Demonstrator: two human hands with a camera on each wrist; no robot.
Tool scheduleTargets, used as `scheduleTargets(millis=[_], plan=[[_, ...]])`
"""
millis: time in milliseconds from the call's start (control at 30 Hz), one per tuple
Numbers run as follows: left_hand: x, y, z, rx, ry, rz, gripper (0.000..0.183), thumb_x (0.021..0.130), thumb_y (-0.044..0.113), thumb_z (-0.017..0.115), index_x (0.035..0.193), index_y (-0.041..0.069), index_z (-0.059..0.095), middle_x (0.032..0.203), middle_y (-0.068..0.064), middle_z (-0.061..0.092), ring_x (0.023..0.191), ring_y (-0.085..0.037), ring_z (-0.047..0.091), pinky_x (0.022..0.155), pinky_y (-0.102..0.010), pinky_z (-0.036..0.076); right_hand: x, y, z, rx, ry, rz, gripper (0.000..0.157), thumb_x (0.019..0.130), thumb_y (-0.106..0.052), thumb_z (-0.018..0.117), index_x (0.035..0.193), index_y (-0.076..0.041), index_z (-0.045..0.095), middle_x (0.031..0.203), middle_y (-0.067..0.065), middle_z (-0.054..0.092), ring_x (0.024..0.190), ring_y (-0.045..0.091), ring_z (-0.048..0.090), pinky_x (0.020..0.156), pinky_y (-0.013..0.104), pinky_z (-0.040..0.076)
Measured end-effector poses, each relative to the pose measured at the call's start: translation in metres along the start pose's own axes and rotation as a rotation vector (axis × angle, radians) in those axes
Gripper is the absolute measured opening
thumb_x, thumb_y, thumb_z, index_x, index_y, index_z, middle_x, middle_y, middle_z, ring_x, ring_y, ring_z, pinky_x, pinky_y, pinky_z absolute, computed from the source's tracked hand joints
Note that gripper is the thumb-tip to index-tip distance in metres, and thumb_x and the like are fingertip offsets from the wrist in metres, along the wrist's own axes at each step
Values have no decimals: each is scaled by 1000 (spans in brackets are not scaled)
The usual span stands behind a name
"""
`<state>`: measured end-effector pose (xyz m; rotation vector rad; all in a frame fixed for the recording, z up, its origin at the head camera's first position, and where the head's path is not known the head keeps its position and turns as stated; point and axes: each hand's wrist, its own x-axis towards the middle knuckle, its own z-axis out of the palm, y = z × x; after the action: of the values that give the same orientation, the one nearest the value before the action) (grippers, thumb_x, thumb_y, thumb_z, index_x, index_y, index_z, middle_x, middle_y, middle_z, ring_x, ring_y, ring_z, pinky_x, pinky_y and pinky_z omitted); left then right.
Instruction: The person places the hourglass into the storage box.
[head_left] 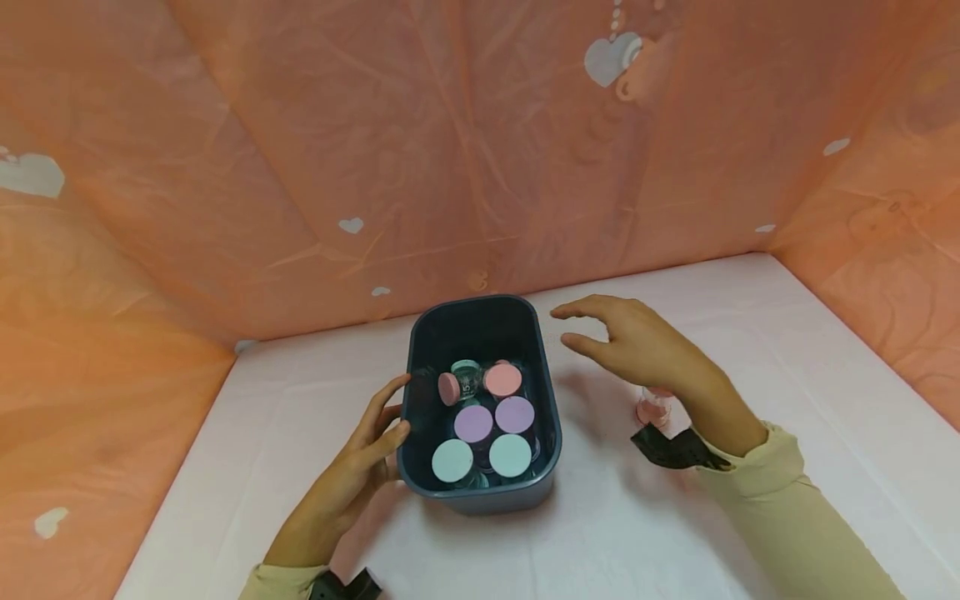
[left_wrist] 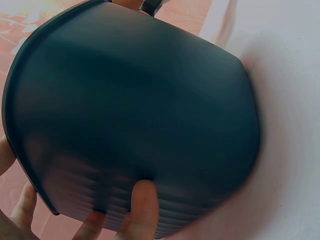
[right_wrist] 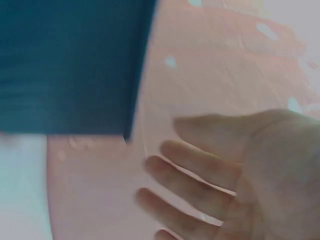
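Observation:
A dark blue plastic bin (head_left: 480,500) stands on the table, holding several small glass jars with coloured lids. Two mint lids (head_left: 452,461) are at the near end, two lilac lids (head_left: 473,423) behind them. Farther back are a pink lid (head_left: 502,380) and a tipped jar (head_left: 468,382) beside another pink lid (head_left: 448,389). My left hand (head_left: 352,475) rests its fingertips against the bin's left outer wall, as the left wrist view shows. To the right of the bin, my right hand (head_left: 637,342) hovers with fingers spread and nothing held.
A pink jar (head_left: 654,408) stands on the white tabletop (head_left: 600,533), partly hidden behind my right wrist. Orange-pink cloth (head_left: 300,167) with pale hearts walls in the back and both sides. A black strap (head_left: 675,448) is on my right wrist.

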<state>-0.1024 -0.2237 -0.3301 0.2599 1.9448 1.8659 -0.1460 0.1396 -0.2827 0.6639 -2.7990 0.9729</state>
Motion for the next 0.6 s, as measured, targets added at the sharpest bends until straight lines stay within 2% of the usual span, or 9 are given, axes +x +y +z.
scheduleTargets(millis=[267, 400, 600], plan=[[-1, 1, -1, -3, -3, 15, 58, 105, 25, 46, 156, 33, 19, 145, -17, 25, 125, -30, 43, 94, -49, 49, -27, 34, -28, -65, -190, 97, 52, 87, -37, 76, 134, -20, 62, 131, 5, 66, 124, 29, 59, 102, 53, 45], [-1, 1, 0, -4, -2, 7, 59, 105, 25, 47, 156, 33, 19, 145, -17, 25, 126, -31, 42, 95, -50, 48, -34, 46, -37, -51, -241, 97, 54, 84, -35, 79, 134, -24, 61, 128, 2, 67, 122, 27, 60, 98, 52, 46], [0, 2, 0, -4, -5, 3, 59, 104, 25, 47, 156, 33, 19, 146, -17, 24, 128, -33, 39, 97, -52, 47, -43, 58, -47, -14, -327, 78, 60, 79, -38, 82, 134, -27, 61, 132, 1, 64, 129, 29, 55, 102, 55, 43]])
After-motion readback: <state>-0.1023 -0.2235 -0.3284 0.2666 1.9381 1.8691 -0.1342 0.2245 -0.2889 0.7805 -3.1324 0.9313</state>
